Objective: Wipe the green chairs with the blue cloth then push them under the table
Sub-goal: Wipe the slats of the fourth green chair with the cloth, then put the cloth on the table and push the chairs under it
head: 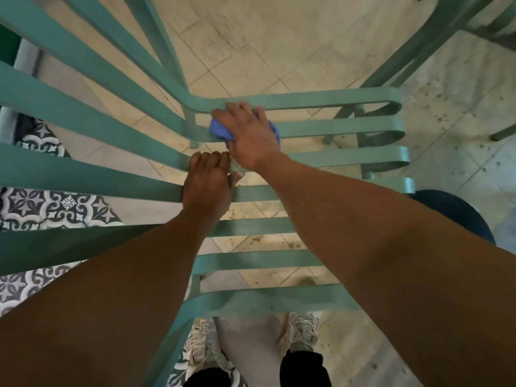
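L hand [208,185] fingers grip green chair [321,129] slat running left-right; R hand [251,135] presses blue cloth [219,131].

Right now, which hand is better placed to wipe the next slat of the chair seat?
The right hand. It already presses the blue cloth onto the green chair seat slats. The left hand has no cloth and grips a slat, steadying the chair.

Chair: green chair [321,159], slatted seat, seen from above, standing on tiled floor.
Cloth: blue cloth [219,131], bunched, pressed on a far seat slat.
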The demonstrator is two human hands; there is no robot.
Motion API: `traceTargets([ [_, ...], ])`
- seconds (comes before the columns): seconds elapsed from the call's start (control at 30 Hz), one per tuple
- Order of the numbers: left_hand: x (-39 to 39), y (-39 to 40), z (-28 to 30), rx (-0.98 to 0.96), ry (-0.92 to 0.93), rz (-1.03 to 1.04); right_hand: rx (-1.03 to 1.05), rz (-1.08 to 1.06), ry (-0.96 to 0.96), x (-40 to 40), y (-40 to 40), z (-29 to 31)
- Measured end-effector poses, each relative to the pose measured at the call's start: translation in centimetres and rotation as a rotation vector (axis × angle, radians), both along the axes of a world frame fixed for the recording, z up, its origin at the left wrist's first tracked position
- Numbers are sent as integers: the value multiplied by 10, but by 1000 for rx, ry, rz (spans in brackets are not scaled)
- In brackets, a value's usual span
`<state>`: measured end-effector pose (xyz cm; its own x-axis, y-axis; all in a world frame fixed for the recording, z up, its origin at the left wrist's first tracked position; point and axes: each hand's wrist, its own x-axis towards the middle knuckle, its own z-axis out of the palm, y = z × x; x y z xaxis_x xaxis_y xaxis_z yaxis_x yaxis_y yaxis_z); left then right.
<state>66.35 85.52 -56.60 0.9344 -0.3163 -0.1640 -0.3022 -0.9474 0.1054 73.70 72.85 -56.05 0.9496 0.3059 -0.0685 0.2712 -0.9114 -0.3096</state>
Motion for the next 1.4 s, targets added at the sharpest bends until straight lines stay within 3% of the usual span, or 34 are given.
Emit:
traceTargets([
  [0.17,1,-1,1,-59,4,21,-21,-533,-118,-44,-124,7],
  [0.27,0,0,-2,-68,-18,25,33,-755,-87,-62,-140,17],
  [0.33,1,0,-3,-82,-39,21,24,-671,-49,-69,-109,20],
  [0.43,1,1,-5,-96,-50,18,86,-259,75,-77,-41,20],
  [0.5,2,2,-3,-75,-7,19,147,-142,146,-88,-15,23],
  [0.6,11,-5,15,-21,167,78,432,-263,172,-117,-17,38],
  [0.67,8,-18,40,-68,284,100,706,-475,233,-137,-28,54],
  [0.77,-15,-55,92,-400,568,70,943,-922,348,-153,-47,93],
  [0.87,-32,-83,145,-617,785,-90,1158,-1108,317,-168,-66,139],
  [0.93,-36,-92,178,-712,828,-160,1161,-1105,291,-184,-81,169],
  [1.1,-51,-105,253,-567,787,-246,808,-1054,177,-234,-110,242],
  [1.23,-74,-138,321,-684,1081,-85,676,-1154,43,-276,-116,305],
  [1.3,-93,-156,352,-698,1141,-214,707,-1221,0,-298,-118,334],
  [1.4,-121,-187,392,-615,902,-559,727,-1243,-37,-339,-128,383],
])
